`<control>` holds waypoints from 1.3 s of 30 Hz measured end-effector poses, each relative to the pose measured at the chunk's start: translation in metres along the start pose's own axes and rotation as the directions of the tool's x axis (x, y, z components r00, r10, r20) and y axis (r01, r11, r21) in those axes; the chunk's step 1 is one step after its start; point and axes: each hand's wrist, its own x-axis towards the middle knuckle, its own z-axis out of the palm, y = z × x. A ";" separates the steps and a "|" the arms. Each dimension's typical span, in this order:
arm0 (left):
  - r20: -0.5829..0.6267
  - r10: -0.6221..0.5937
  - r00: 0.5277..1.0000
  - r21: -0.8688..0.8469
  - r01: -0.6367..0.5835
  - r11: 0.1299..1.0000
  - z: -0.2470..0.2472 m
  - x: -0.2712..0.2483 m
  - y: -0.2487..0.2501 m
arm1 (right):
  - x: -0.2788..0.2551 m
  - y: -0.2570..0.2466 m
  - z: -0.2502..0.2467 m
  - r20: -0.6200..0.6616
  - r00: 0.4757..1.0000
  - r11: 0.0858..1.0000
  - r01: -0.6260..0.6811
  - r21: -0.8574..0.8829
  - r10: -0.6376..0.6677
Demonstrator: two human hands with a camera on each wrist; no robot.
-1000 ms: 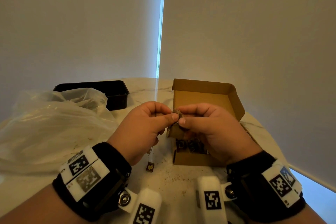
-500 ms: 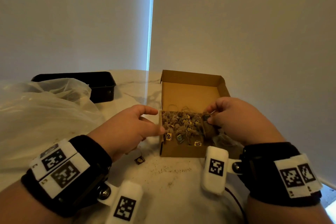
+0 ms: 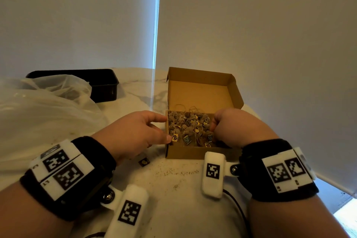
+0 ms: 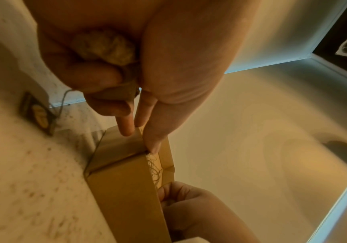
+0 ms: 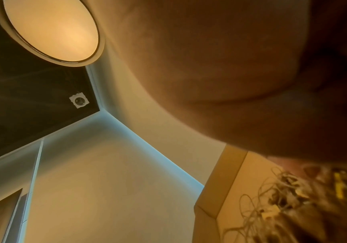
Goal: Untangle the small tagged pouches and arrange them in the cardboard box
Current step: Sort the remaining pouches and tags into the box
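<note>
The cardboard box [image 3: 201, 151] stands on the table [image 3: 173, 185], near its middle, with the lid open toward the far edge. The tangled pouches [image 3: 190, 129] lie in the box. The left hand [image 3: 135, 135] is at the left wall of the box, the right hand [image 3: 237, 127] at its right side. One loose tag [image 3: 144, 162] lies on the table before the left front corner of the box. The plastic bag [image 3: 44, 110] lies at the left edge, and the tray [image 3: 104, 85] stands behind it, at the far left corner.

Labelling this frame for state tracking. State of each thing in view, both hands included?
brown cardboard box: lid open, holds tangled pouches
pile of small tagged pouches: in box, strings tangled
left hand: grips a crumpled pouch, fingertips on box edge
right hand: fingers down in pile; grip hidden
loose dark tag: on table
black plastic tray: open
clear plastic bag: crumpled
</note>
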 end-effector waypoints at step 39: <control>0.106 -0.020 0.994 -0.818 0.099 0.566 -0.023 -0.016 0.025 | -0.041 -0.058 0.018 -0.371 0.745 0.558 0.663 0.499 -0.554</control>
